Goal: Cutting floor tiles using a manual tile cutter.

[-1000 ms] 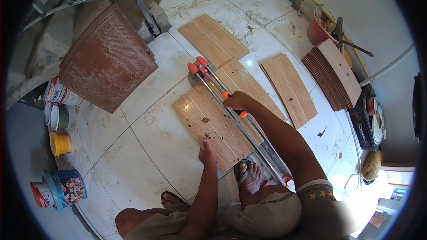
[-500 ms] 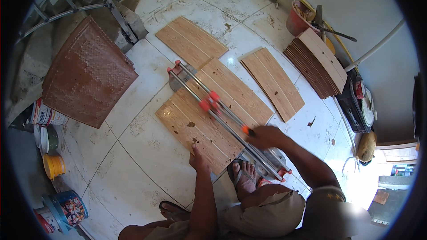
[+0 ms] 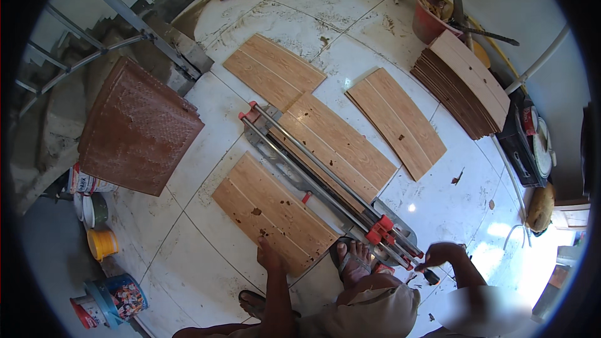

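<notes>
A manual tile cutter (image 3: 282, 161) with two steel rails lies diagonally on the floor. Its red carriage (image 3: 380, 230) sits at the near end of the rails. My right hand (image 3: 443, 254) is curled at the cutter's black handle (image 3: 431, 276), whose end shows below the fingers. To the left of the rails, a wood-look tile (image 3: 269, 206) lies apart from them. My left hand (image 3: 269, 255) grips that tile's near-left edge. Another wood-look tile (image 3: 338, 144) lies along the right side of the rails.
More wood-look tiles lie at the back (image 3: 275, 70) and right (image 3: 397, 125). A tile stack (image 3: 463, 84) stands by a red bucket (image 3: 429, 22). On the left are a brown woven sheet (image 3: 141, 128), a metal ladder (image 3: 119, 0) and buckets (image 3: 103, 244). My sandaled foot (image 3: 354, 258) is beside the cutter.
My right hand and the carriage have come down the rails to the near end. The left-hand tile has shifted left, out from under the rails, with my left hand still on it.
</notes>
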The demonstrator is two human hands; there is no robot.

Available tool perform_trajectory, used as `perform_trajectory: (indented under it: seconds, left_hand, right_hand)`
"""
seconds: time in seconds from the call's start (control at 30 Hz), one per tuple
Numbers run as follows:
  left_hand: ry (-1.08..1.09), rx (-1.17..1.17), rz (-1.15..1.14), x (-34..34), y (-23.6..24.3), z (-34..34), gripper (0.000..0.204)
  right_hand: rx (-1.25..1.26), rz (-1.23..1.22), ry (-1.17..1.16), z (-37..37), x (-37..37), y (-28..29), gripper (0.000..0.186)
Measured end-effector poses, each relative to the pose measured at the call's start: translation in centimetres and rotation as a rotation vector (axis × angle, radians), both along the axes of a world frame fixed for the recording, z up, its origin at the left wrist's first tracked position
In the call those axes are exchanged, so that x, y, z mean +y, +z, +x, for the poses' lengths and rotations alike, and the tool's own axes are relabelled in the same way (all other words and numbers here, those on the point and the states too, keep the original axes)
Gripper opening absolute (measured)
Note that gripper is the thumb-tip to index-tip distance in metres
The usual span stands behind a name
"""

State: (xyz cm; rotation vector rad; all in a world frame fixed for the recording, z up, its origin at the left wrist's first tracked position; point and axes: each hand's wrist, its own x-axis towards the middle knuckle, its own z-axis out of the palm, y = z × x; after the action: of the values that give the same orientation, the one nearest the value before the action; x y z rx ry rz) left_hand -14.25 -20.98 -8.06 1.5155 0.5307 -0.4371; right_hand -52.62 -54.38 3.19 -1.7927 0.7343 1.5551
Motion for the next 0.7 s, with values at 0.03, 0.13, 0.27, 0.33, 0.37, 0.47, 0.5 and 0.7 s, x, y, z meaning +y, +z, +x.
perform_trajectory:
  seconds: [0.03, 0.13, 0.27, 0.33, 0.37, 0.47, 0.5, 0.7]
  left_hand:
    - [-0.013, -0.006, -0.001, 0.0, -0.2, 0.0, 0.056]
    - [-0.022, -0.021, 0.041, 3.3, 1.0, 1.5, 0.06]
    - [-0.03, -0.093, 0.001, 3.4, 4.4, 3.0, 0.067]
    - [-0.045, -0.132, -0.05, 3.9, 5.1, 4.2, 0.069]
    - [-0.058, -0.138, -0.048, 3.2, 5.8, 4.6, 0.069]
    - [-0.065, -0.139, -0.039, 1.7, 8.7, 5.8, 0.067]
    - [-0.079, -0.124, -0.103, 1.2, 9.4, 6.6, 0.066]
    - [-0.087, -0.055, -0.145, -5.4, 12.3, 9.0, 0.066]
  right_hand:
    - [-0.032, -0.062, 0.006, 1.7, -1.9, -0.1, 0.075]
    - [-0.723, -0.423, -0.013, 12.1, -6.7, -1.4, 0.057]
    - [-1.216, -0.789, -0.386, 23.9, -10.2, -4.6, 0.041]
    - [-1.055, -0.737, -0.441, 28.0, -11.6, -5.6, 0.048]
    - [-1.056, -0.741, -0.455, 29.4, -12.2, -5.7, 0.048]
    - [-0.794, -0.643, -0.566, 31.5, -13.2, -6.3, 0.053]
    - [-0.801, -0.583, -0.621, 31.5, -13.3, -6.8, 0.054]
    - [-0.855, -0.518, -0.797, 31.8, -13.4, -4.1, 0.057]
